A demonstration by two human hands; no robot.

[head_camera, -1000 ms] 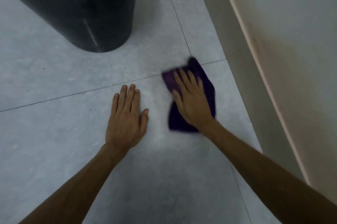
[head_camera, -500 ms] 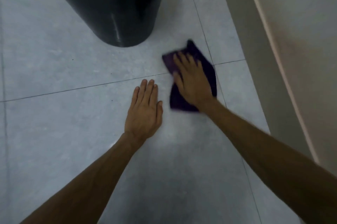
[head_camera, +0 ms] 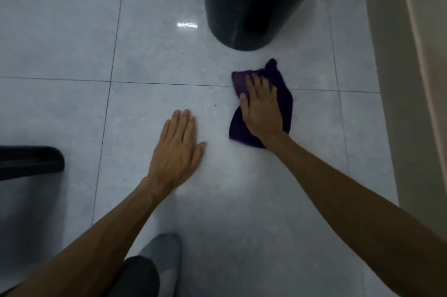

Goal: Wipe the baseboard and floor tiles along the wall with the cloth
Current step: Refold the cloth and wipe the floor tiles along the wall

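Right now the right hand (head_camera: 262, 113) lies flat on the purple cloth (head_camera: 284, 101), palm down, fingers spread & pressing it on the floor. It isn't a closed grip, just a flat push. The cloth sits across a grout line where 2 floor tiles (head_camera: 157, 60) meet, near the black bin (head_camera: 246, 1) but not touching it. It's well apart from the baseboard (head_camera: 387, 108) on the right side.

The left hand (head_camera: 177, 149) is open, flat on the tile, holding nothing. It looks like it props the person up. A knee and a grey sock (head_camera: 159, 255) show at the bottom, so the person is prob. kneeling. A dark thing (head_camera: 31, 159) pokes in at the left edge; can't tell what it is.

How far along? I think the job is in the middle of the floor part. The tile under the arms looks a bit paler and smeary, maybe wiped, but I can't be sure. The cloth isn't on the baseboard, so that part looks left to do, plus the strip of tile next to the wall & the tiles by the bin. I see no clear dirt, just 1 or 2 tiny specks near the grout line.
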